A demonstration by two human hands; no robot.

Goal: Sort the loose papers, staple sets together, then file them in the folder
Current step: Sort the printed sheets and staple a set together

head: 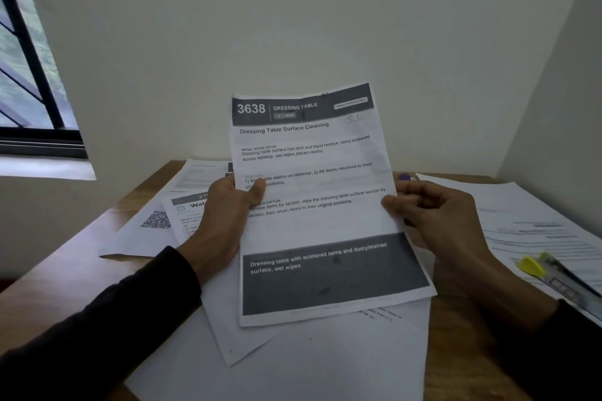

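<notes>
Wood surface (114, 231): brown, set into a corner of pale walls, pretty much buried under paper.
Held sheet (312, 205): a printed page headed "3638 DRESSING TABLE", kept upright and slightly tilted above the surface, roughly centre of view; dark bands are seen at its top and bottom.
Left hand (228, 215): the sheet's left edge is gripped, thumb laid across the printed front, fingers hidden behind it.
Right hand (436, 218): the right edge is pinched between thumb and curled fingers.
Sleeves: dark, seen on both arms.
Loose papers (293, 361): scattered flat underneath and overlapping, some blank side up.
QR-code page (146, 231): laid left of the left hand, partly covered by another printed sheet.
Right-hand papers (534, 221): a stack of text pages spread along the right side.
Yellow-tipped item (534, 265): rested on that right stack, looks like a highlighter but too blurry to be sure.
Purple thing (405, 177): glimpsed just behind the held sheet, can't be identified.
Window (26, 75): dark-framed, at upper left.
</notes>
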